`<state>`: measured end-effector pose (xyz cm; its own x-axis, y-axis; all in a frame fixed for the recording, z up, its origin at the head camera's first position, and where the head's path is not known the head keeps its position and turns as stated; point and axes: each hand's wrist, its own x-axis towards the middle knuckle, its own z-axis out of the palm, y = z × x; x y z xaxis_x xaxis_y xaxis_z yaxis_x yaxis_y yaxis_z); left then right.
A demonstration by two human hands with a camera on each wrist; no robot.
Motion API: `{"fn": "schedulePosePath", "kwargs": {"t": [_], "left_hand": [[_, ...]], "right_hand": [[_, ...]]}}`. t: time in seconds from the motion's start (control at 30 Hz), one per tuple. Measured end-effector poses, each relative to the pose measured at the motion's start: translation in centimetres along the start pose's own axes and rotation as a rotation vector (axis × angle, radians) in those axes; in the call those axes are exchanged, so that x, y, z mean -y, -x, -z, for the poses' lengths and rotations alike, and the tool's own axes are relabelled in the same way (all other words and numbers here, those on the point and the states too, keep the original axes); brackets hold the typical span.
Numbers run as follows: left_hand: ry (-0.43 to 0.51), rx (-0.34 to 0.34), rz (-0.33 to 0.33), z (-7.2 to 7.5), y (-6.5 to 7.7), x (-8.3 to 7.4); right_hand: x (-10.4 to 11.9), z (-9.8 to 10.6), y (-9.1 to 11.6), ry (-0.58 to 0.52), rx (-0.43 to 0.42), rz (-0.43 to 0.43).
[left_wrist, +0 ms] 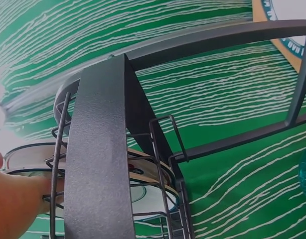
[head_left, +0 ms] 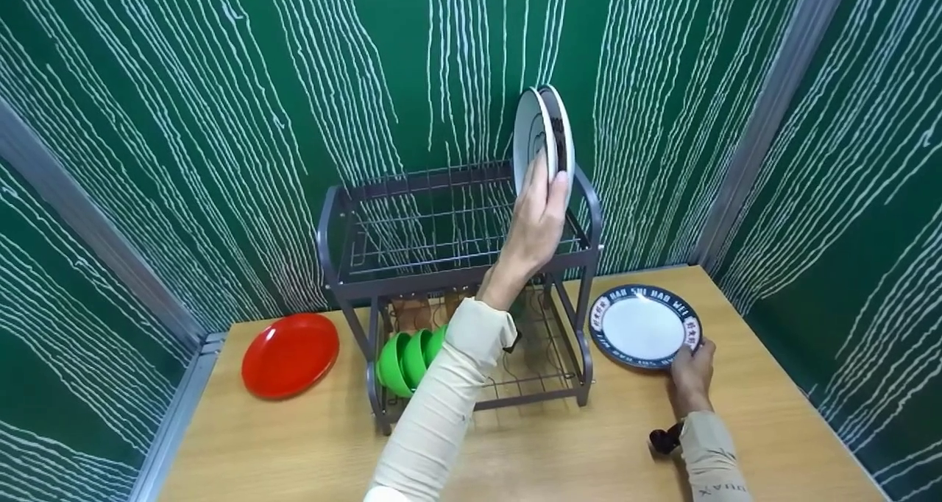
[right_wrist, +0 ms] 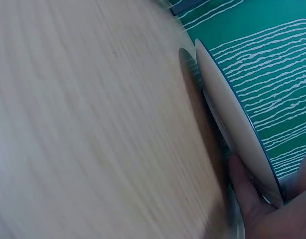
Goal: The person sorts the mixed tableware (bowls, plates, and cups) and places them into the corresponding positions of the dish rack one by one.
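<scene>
Two white plates (head_left: 531,130) stand on edge, close together, at the right end of the dish rack's (head_left: 471,275) upper tier. My left hand (head_left: 539,218) grips them at their near rims. In the left wrist view, part of that hand (left_wrist: 18,199) shows beside the plates (left_wrist: 148,194), behind the rack's bars. On the table right of the rack, my right hand (head_left: 692,373) pinches the near right rim of a plate with a dark blue lettered band (head_left: 646,327). In the right wrist view, a finger (right_wrist: 245,189) reaches under this plate (right_wrist: 232,114), whose underside faces the table.
Green bowls (head_left: 401,362) lean in a row on the rack's lower tier, partly behind my left forearm. A red plate (head_left: 291,356) lies on the table (head_left: 559,458) left of the rack. Green walls with white lines (head_left: 478,60) enclose the back and sides.
</scene>
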<state>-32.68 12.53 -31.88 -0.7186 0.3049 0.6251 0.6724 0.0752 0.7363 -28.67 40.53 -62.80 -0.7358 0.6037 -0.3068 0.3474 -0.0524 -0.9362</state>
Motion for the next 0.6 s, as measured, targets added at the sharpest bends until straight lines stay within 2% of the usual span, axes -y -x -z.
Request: {"fn": "schedulePosePath", "kwargs": {"t": [0.3, 0.43, 0.6], "left_hand": [[-0.054, -0.068, 0.018, 0.3, 0.5, -0.7], [-0.073, -0.109, -0.023, 0.5, 0.9, -1.1], [-0.110, -0.156, -0.097, 0.6, 1.6, -1.5]], "right_hand": [[-0.1, 0.1, 0.3, -0.053, -0.054, -0.017], [-0.2, 0.3, 0.5, -0.039, -0.069, -0.028], [-0.1, 0.7, 0.9, -0.075, -0.061, -0.059]]}}
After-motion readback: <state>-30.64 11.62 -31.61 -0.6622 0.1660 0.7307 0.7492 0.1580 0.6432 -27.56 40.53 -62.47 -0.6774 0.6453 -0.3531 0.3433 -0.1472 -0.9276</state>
